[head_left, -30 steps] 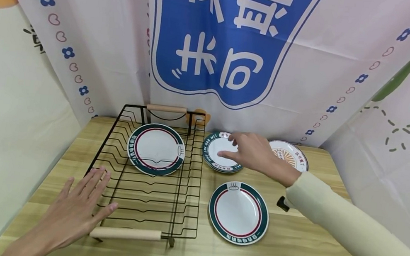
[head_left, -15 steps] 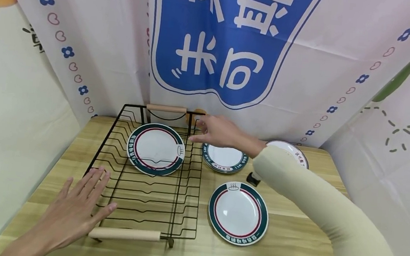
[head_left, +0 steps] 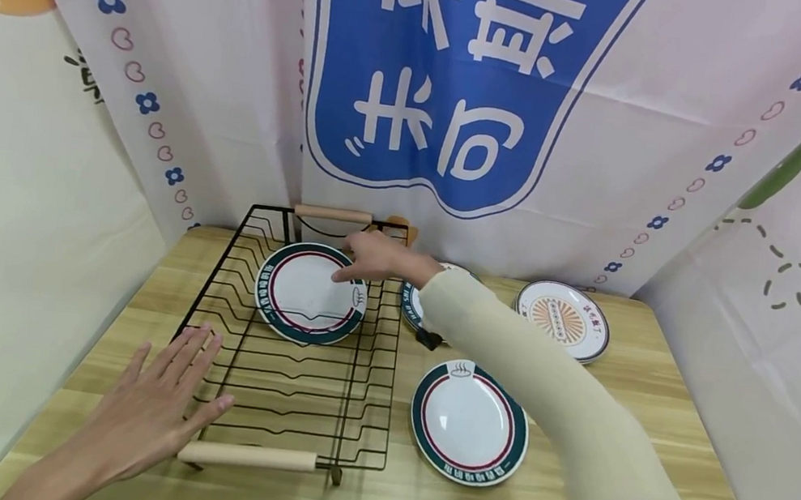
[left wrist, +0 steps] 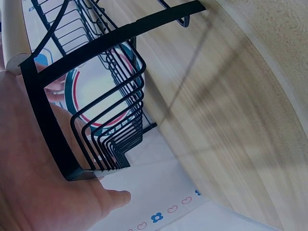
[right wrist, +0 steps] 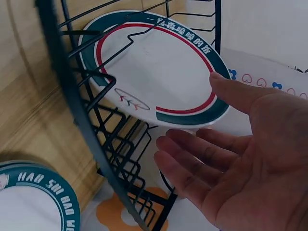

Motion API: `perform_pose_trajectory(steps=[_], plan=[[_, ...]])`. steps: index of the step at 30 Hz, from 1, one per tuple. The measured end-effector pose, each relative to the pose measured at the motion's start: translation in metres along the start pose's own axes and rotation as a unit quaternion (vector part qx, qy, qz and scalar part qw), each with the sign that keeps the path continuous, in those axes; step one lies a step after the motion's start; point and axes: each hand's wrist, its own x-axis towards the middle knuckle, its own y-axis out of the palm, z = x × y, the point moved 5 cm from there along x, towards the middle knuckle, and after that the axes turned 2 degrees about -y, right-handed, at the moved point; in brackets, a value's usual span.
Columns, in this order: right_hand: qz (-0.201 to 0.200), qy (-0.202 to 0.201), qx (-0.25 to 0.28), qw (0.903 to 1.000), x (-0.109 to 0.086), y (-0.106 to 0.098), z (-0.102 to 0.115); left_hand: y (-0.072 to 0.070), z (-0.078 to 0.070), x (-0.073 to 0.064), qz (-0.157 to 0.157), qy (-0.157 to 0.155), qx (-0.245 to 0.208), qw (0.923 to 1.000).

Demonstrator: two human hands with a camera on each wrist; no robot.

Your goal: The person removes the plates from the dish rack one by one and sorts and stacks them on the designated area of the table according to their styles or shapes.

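Note:
A white plate with a green rim and red ring [head_left: 303, 297] stands tilted in the black wire dish rack [left wrist: 120, 33], near its far end. My right hand [head_left: 378, 256] is at this plate's right edge. In the right wrist view the thumb [right wrist: 236, 94] overlaps the rim, while the fingers [right wrist: 192, 156] are loosely bent beyond the plate's edge, not closed round it. My left hand [head_left: 149, 411] lies with straight, spread fingers along the rack's near left side, beside the wooden handle [head_left: 247, 455].
Another green-rimmed plate [head_left: 470, 424] lies on the wooden table right of the rack. Behind it, partly hidden by my right sleeve, are stacked green-rimmed plates [head_left: 411, 306]. White plates with an orange sunburst [head_left: 562, 320] lie at the back right. A printed curtain [head_left: 577, 244] hangs behind.
My right hand has moved left, from above the green-rimmed stack across the rack's edge to the plate in the rack. My left hand has stayed in place.

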Motion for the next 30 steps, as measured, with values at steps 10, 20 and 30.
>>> perform_pose_trajectory(steps=[10,20,30], plan=[[0.021,0.017,0.002,0.9996,0.022,0.018,0.004,0.0,0.001,0.001,0.01,-0.004,-0.001,0.9999],[0.002,0.036,0.038,0.9986,0.026,0.022,0.002,0.001,0.0,0.001,0.01,-0.005,-0.002,0.9999],[-0.008,0.028,0.036,0.9989,0.024,0.022,0.0,0.002,0.0,0.0,0.0,-0.001,0.0,1.0]])
